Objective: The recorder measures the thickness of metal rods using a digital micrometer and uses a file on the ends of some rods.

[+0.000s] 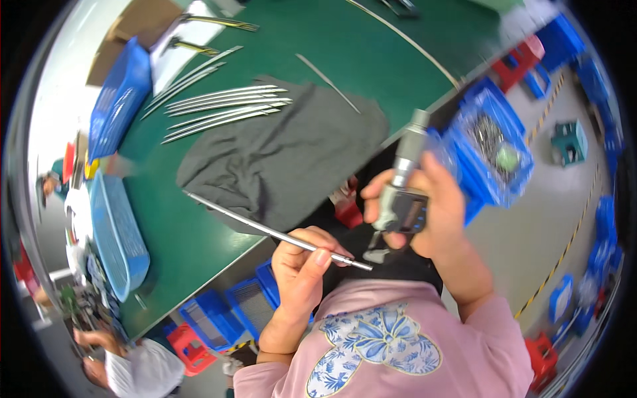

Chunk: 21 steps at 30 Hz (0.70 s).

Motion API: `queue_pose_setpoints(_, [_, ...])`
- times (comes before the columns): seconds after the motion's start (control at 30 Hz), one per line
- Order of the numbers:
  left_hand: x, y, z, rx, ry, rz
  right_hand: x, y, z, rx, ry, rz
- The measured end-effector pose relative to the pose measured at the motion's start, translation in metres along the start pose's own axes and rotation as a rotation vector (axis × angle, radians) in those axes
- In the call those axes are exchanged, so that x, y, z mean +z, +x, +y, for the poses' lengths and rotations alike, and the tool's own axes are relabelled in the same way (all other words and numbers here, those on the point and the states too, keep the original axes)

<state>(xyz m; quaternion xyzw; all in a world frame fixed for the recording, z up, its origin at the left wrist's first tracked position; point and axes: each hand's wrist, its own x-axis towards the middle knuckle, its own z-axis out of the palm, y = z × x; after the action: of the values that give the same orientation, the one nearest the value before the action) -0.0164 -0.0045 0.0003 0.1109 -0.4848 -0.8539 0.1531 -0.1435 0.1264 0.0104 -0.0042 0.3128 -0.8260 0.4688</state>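
Note:
My left hand [302, 265] pinches a thin metal rod [259, 226] near its stepped end; the rod's other end reaches up over a dark grey cloth [272, 156]. My right hand [431, 205] is wrapped round a digital micrometer [397, 205], its thimble pointing up and its frame hanging down. The micrometer's jaws stand just beside the rod's stepped end, and I see a gap between them. Several similar metal rods [225, 103] lie in a group at the cloth's far left edge. One more slim rod [328, 83] rests across the cloth's far side.
The green table [179, 232] carries a light blue basket [119, 232] and a darker blue bin [121, 99] at left, with calipers [219, 23] at the back. A lined blue crate [491, 142] of small metal parts stands at right. Another person [142, 368] is at lower left.

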Motion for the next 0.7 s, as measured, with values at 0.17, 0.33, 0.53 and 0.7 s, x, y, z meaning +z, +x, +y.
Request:
queue_pose_setpoints(0.17, [-0.002, 0.032, 0.018, -0.091, -0.005, 0.086, -0.011, -0.001, -0.022, -0.297, -0.205, 0.137])
queue_pose_setpoints(0.33, [-0.036, 0.086, 0.043, -0.147, -0.002, 0.273, -0.010, 0.004, -0.031, -0.321, -0.260, 0.112])
queue_pose_setpoints(0.53, [-0.054, 0.108, 0.057, -0.369, -0.068, 0.325, -0.010, 0.019, -0.030, -0.284, -0.222, 0.098])
queue_pose_setpoints(0.7, [-0.071, 0.116, 0.066, -0.483, -0.193, 0.332, -0.012, 0.041, -0.036, -0.265, -0.247, 0.123])
